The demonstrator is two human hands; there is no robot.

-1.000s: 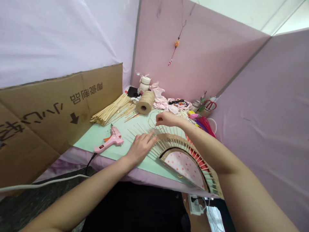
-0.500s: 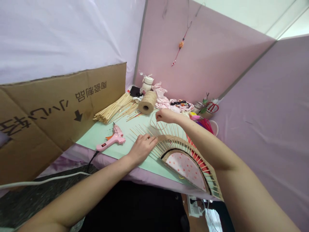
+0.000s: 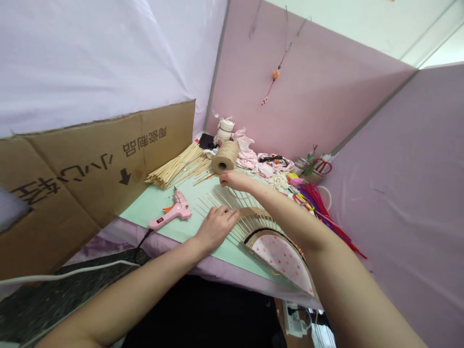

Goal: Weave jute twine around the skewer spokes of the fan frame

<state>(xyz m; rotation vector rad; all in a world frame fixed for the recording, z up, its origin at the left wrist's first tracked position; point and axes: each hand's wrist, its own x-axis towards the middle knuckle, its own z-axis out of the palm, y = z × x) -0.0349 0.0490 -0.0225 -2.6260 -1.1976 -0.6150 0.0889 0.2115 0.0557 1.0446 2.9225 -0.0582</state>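
Note:
A half-round fan-shaped piece (image 3: pixel 281 256) lies at the table's front, with a pink-spotted white panel, a dark rim and thin sticks radiating outward. Twine is woven across those sticks in a tan band (image 3: pixel 253 211). At the band's left end, my left hand (image 3: pixel 217 226) is closed on the sticks and weave. Beyond it, my right hand (image 3: pixel 232 180) pinches a strand of twine (image 3: pixel 237 194) that loops above the stick tips. Just behind that hand lies a spool of twine (image 3: pixel 225 157). My right forearm covers the fan's right side.
A pink glue gun (image 3: pixel 173 212) lies left of my left hand, its cord over the table edge. Bamboo sticks (image 3: pixel 177 166) are bundled beside a cardboard sheet (image 3: pixel 108 169). Scissors (image 3: pixel 303 200), pipe cleaners (image 3: pixel 326 212) and a white bottle (image 3: pixel 225 128) stand or lie farther back.
My right hand has moved left and slightly down with the twine, nearer the spool. My left hand stays on the fan. The whole view has shifted slightly.

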